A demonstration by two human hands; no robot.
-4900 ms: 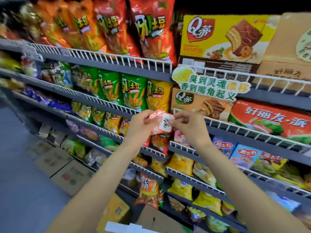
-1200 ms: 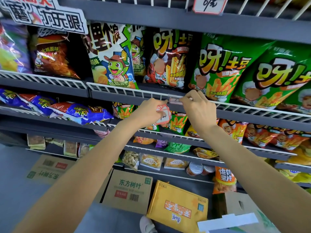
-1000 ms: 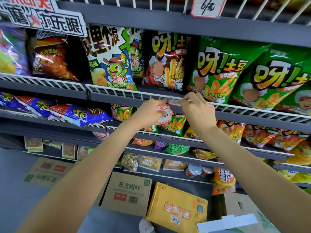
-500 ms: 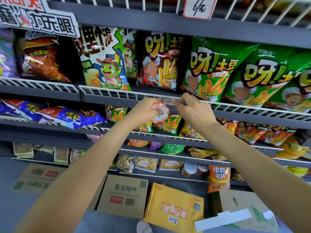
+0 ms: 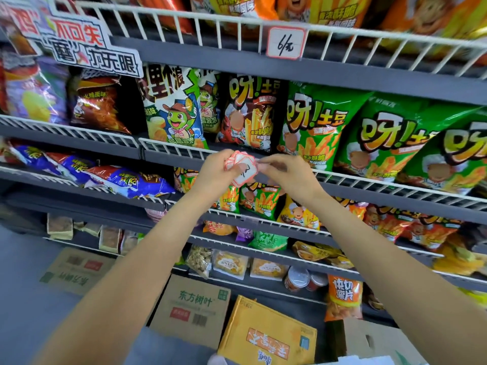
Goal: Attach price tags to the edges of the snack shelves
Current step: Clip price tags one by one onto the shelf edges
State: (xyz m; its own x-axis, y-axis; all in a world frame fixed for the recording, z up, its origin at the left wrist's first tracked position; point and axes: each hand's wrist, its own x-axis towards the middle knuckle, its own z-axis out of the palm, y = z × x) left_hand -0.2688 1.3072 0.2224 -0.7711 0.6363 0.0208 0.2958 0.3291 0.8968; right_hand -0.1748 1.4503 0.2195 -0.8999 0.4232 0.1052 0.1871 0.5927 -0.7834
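Shelf rail [image 5: 263,77]: matt grey painted metal. Wire fence [image 5: 184,22]: smooth white coated wire. Snack bags [image 5: 313,127]: glossy plastic film. Price tags [image 5: 243,167]: matt paper, red-bordered. Near boxes [image 5: 192,306]: matt brown cardboard.

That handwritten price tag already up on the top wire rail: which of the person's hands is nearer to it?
Right. The right hand sits below the hung tag, slightly right; the left hand, gripping a stack of tags, is below and further left.

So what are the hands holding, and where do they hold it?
The left hand grips a stack of price tags by its left edge. The right hand pinches something at the stack's right edge, too blurred to tell.
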